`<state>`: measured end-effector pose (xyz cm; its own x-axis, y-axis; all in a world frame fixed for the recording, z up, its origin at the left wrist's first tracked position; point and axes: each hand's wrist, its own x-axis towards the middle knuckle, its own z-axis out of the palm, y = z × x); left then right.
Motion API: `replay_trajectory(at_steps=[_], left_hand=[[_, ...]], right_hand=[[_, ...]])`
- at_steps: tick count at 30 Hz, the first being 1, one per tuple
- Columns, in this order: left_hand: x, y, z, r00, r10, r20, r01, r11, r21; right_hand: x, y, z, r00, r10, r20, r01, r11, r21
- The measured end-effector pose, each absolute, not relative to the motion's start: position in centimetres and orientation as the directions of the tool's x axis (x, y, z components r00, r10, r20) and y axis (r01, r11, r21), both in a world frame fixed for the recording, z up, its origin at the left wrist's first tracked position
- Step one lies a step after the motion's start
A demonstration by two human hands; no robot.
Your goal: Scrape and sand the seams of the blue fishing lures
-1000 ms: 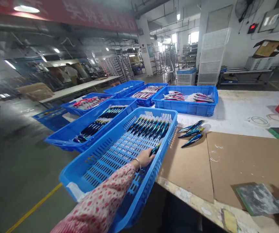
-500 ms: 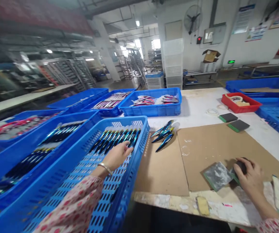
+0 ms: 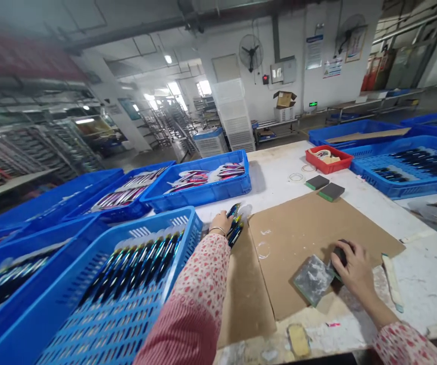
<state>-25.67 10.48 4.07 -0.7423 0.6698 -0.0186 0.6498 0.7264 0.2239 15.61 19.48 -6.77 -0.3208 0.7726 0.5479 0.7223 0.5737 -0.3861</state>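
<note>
L hand [image 3: 221, 223] at lures [image 3: 235, 234], R of blue basket [image 3: 115, 324]; can't tell if grip's pinching. R hand [image 3: 355, 266] pinches dk block [image 3: 343, 247], near side of counter [image 3: 431, 263].

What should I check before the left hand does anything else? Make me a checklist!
1. Left hand at the loose shiny pieces: ok, it is right against the bunch.
2. Left hand's grip on a piece: cannot tell, the hand and the pieces hide it.
3. Loose shiny pieces neatly lined up: not ok, they lie bunched together.
4. Basket pieces tidy: ok, they lie side by side in the light blue basket.
5. Right hand on the dark block: ok, fingers around it.
6. Grey pad clean: not ok, white smears on top.
</note>
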Motion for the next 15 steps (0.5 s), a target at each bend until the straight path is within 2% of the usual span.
replay_trajectory(at_steps=[4, 9, 13, 15], left_hand=[[-25.5, 11.1, 4.4, -0.772, 0.635, 0.029, 0.616, 0.737, 0.277], [-22.0, 9.4, 6.9, -0.742, 0.626, 0.241, 0.663, 0.631, 0.404], [-14.7, 6.4, 6.8, -0.636, 0.688, 0.350, 0.746, 0.431, 0.508], [-10.5, 4.3, 5.5, -0.558, 0.719, 0.414, 0.706, 0.150, 0.692]], right_hand=[[15.2, 19.0, -6.4, -0.304, 0.795, 0.525, 0.716, 0.554, -0.425], [14.8, 18.7, -6.0, -0.298, 0.811, 0.503, 0.715, 0.539, -0.446], [14.7, 18.6, -5.7, -0.289, 0.828, 0.480, 0.713, 0.521, -0.470], [14.7, 18.6, -5.4, -0.290, 0.835, 0.467, 0.703, 0.517, -0.488]])
